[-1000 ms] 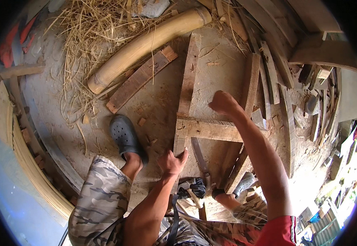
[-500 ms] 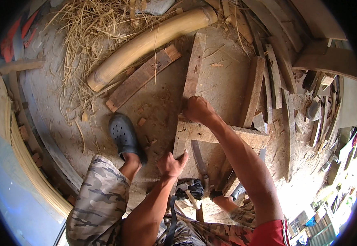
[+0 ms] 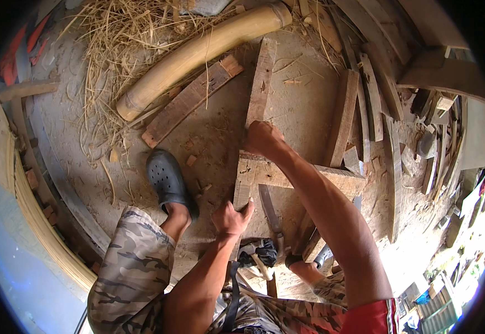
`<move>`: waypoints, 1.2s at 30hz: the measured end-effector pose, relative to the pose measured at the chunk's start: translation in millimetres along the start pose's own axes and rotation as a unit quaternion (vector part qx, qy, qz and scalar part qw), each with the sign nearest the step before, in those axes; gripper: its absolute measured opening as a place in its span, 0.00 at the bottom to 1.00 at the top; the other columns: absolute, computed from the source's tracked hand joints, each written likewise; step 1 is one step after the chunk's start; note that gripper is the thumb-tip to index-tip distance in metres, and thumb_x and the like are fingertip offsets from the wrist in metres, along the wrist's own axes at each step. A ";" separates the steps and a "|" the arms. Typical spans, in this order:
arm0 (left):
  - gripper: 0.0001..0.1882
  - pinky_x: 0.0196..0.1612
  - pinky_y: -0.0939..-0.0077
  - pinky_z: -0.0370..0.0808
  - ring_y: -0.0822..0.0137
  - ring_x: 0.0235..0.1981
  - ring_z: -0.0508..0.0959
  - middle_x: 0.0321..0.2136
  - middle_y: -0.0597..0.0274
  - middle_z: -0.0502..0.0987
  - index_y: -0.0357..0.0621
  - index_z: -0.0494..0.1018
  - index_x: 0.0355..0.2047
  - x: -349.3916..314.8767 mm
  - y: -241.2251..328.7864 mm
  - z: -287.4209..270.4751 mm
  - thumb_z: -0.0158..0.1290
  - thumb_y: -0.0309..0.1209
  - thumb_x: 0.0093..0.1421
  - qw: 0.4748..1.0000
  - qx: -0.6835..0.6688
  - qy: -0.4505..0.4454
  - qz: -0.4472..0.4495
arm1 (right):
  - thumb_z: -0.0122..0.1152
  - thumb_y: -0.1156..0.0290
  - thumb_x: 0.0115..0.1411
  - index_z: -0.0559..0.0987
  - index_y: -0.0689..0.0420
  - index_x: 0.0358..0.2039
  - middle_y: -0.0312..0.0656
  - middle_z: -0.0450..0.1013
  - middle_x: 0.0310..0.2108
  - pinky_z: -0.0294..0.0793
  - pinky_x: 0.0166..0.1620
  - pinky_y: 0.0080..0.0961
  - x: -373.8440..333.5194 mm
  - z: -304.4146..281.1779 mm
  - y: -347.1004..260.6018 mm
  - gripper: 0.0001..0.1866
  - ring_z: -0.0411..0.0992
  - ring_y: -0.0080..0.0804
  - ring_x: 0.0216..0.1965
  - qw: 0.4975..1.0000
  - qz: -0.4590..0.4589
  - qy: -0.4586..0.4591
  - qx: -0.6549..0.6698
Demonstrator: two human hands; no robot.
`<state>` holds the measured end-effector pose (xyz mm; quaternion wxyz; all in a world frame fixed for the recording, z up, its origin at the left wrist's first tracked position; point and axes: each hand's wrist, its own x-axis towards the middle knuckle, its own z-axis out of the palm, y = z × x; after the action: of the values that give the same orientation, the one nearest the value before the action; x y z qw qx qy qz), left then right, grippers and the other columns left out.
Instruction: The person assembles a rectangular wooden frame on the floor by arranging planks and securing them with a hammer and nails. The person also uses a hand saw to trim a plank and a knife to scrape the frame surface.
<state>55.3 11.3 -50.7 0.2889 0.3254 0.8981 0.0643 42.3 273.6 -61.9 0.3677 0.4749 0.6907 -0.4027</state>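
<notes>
A long wooden plank (image 3: 260, 83) runs away from me. Partway along, it meets a shorter crosswise wooden beam (image 3: 309, 172) that reaches right. My right hand (image 3: 265, 139) is closed round the plank just beyond this junction; its fingertips are partly hidden. Nearer me, my left hand (image 3: 233, 218) grips the plank's near end, fingers curled at the left edge and thumb pointing up on the other side. Under the crosswise beam lies a knife with a long dark blade (image 3: 269, 209). Close to its handle sits a black bundle (image 3: 258, 253) with a pale wooden handle (image 3: 263, 268) across it.
Farther off lie a thick bamboo pole (image 3: 203, 58), a brown board (image 3: 192, 103) and loose straw (image 3: 125, 50). On the right are a leaning timber (image 3: 343, 119) and several stacked boards (image 3: 390, 178). My left foot wears a dark clog (image 3: 167, 178). Bent strips (image 3: 36, 222) line the left side.
The plank and crosswise beam have shifted slightly away from me. My right hand has moved a little farther along the plank; my left hand keeps its hold at the near end.
</notes>
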 end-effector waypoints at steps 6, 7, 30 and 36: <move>0.30 0.31 0.54 0.78 0.45 0.27 0.81 0.25 0.48 0.80 0.43 0.78 0.35 1.5 4.1 -2.1 0.57 0.60 0.50 0.999 -0.030 0.021 0.011 | 0.59 0.58 0.59 0.81 0.52 0.47 0.43 0.77 0.49 0.78 0.48 0.32 -1.3 -9.8 -7.5 0.18 0.77 0.38 0.49 0.997 0.047 -0.061 -0.007; 0.30 0.32 0.54 0.78 0.46 0.28 0.81 0.26 0.49 0.81 0.44 0.79 0.37 1.8 3.4 -2.2 0.56 0.60 0.51 0.999 -0.026 0.021 0.015 | 0.60 0.60 0.59 0.81 0.52 0.46 0.43 0.77 0.48 0.79 0.47 0.33 -9.3 -14.7 -8.5 0.17 0.77 0.38 0.49 0.998 0.039 -0.052 -0.025; 0.30 0.27 0.54 0.77 0.41 0.23 0.79 0.20 0.44 0.78 0.39 0.75 0.25 1.8 0.8 0.1 0.58 0.59 0.50 0.999 -0.031 0.021 0.014 | 0.58 0.69 0.50 0.83 0.63 0.34 0.56 0.79 0.37 0.78 0.44 0.39 -5.2 -11.5 0.8 0.14 0.78 0.50 0.43 0.999 -0.041 0.004 0.029; 0.29 0.28 0.54 0.77 0.42 0.24 0.79 0.22 0.45 0.79 0.39 0.77 0.27 0.6 0.9 2.3 0.58 0.58 0.50 0.999 -0.034 0.025 0.014 | 0.62 0.67 0.53 0.83 0.55 0.43 0.47 0.79 0.45 0.78 0.47 0.38 4.3 -9.4 2.2 0.15 0.77 0.46 0.49 0.995 -0.082 -0.034 -0.041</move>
<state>56.7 12.3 -52.6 0.2765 0.3258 0.8978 0.1070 42.1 284.2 -62.4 0.3764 0.3868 0.7304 -0.4187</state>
